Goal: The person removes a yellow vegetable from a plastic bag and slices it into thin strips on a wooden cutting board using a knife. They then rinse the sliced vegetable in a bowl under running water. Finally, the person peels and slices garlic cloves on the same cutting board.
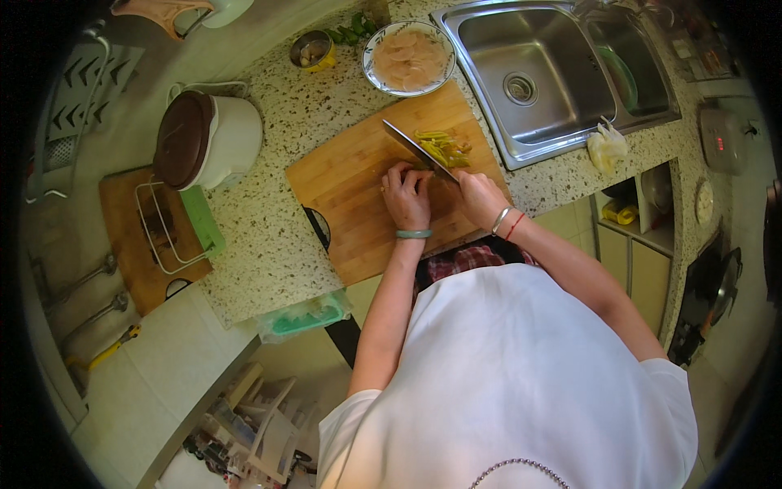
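My right hand [482, 200] grips a kitchen knife [417, 149] whose blade slants up and to the left over the wooden cutting board [358, 187]. Just beyond the blade lies a small heap of yellow-green vegetable strips [442, 148]. My left hand [406, 197], with a green bangle at the wrist, rests on the board close to the near side of the blade. Its fingers are curled under and pressed down; whatever they hold is hidden beneath them.
A plate of thin pale pink slices [410, 57] stands behind the board, beside a small metal bowl [313, 50]. On the right is a double steel sink [533, 65] with a crumpled plastic bag [607, 148]. A white appliance with a brown lid [208, 138] sits left.
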Motion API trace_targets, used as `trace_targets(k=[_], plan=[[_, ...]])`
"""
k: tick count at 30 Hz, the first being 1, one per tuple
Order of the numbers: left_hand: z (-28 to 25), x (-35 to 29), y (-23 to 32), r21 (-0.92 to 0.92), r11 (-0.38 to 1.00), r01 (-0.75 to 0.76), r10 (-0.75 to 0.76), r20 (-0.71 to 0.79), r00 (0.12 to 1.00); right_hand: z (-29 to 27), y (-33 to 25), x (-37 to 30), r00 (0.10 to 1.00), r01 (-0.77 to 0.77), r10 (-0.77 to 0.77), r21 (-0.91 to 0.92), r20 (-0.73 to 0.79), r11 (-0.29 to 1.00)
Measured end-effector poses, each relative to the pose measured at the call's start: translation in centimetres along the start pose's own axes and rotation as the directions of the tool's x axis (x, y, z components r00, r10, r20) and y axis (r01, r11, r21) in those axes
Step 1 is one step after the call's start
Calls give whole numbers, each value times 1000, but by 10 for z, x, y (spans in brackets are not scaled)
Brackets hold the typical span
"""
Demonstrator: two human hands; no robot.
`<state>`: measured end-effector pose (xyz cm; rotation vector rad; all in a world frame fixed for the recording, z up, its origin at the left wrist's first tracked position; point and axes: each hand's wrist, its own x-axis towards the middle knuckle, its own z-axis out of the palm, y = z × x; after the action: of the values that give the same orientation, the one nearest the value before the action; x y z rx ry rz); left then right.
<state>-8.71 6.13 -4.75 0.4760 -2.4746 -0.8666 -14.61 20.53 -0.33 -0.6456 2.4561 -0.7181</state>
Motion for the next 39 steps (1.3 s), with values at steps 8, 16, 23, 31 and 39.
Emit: trace_targets(k=[8, 16, 23, 31, 39], plan=[[-1, 1, -1, 16, 1000, -24, 24, 11, 1000, 10, -1, 23, 999, -1, 4, 56, -54, 998], [-2, -3, -5, -55, 998, -24, 23, -23, 999, -8, 29, -6, 1000, 12, -9, 123, -26, 992], [2, -3, -11, -113, 993, 28, -31, -26, 999, -6, 13, -22, 1000, 22, -21, 69, -18, 997], [1, -2, -18, -167, 985, 33, -40, -35, 999, -16, -6, -19, 997, -46, 35, 147, 75, 988], [-3, -1, -16, -148, 988, 42, -48, -37, 998, -5, -6, -19, 996, -49, 39, 140, 76, 989]])
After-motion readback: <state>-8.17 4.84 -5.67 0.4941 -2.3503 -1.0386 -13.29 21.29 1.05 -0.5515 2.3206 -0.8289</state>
